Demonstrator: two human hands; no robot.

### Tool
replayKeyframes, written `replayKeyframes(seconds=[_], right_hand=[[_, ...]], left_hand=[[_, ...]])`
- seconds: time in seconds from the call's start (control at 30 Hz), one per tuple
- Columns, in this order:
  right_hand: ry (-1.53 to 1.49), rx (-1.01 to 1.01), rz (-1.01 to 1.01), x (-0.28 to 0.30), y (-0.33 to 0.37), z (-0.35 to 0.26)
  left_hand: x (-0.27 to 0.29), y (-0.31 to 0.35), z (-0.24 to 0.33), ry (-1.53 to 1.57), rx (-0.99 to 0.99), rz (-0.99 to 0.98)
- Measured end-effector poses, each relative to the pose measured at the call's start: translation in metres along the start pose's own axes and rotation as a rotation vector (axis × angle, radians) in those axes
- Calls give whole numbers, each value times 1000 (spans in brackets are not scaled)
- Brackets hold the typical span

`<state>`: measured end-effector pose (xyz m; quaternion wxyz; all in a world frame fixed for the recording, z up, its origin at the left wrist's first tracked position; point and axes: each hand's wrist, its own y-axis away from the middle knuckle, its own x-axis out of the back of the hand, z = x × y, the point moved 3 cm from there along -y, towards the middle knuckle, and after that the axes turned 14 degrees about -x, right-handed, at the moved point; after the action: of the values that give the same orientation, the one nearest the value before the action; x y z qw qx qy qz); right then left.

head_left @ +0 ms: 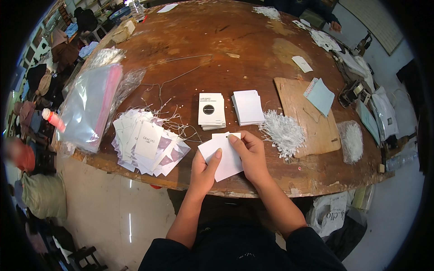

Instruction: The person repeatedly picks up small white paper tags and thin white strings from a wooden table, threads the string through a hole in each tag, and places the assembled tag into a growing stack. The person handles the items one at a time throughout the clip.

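Observation:
Near the table's front edge, both my hands hold white card tags (pixel 228 166), overlapping and slightly fanned. My left hand (pixel 204 170) grips their left side, thumb on the face. My right hand (pixel 251 154) pinches the upper right part, its thumb beside a small dark hole. Just beyond stand a stack of printed tags (pixel 211 119) with a black circle and a stack of blank white tags (pixel 248 108). To the left lies a loose heap of strung tags (pixel 149 143), with thin strings trailing out. A pile of white tag strings (pixel 282 133) lies to the right.
Clear plastic bags (pixel 89 106) with a pink edge lie at the table's left. A wooden board (pixel 316 128) on the right carries a light blue card (pixel 320 97). Beyond its right edge is a bagged bundle of white strings (pixel 351 141). Another person's hand (pixel 335 27) shows at the far right.

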<state>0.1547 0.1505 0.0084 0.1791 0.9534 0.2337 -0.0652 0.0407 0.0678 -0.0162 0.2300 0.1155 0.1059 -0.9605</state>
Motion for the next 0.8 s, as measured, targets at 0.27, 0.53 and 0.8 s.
replayKeyframes(seconds=[0.27,0.53,0.8], right_hand=[[938,591,872,83,28,-49],[1068,138,888,143,-10,-44],[588,421,800,138,13,-66]], left_hand=[[3,2,-2,44,11,21],[0,0,-1,-32,12,-41],[3,-2,-4,-22,24,-6]])
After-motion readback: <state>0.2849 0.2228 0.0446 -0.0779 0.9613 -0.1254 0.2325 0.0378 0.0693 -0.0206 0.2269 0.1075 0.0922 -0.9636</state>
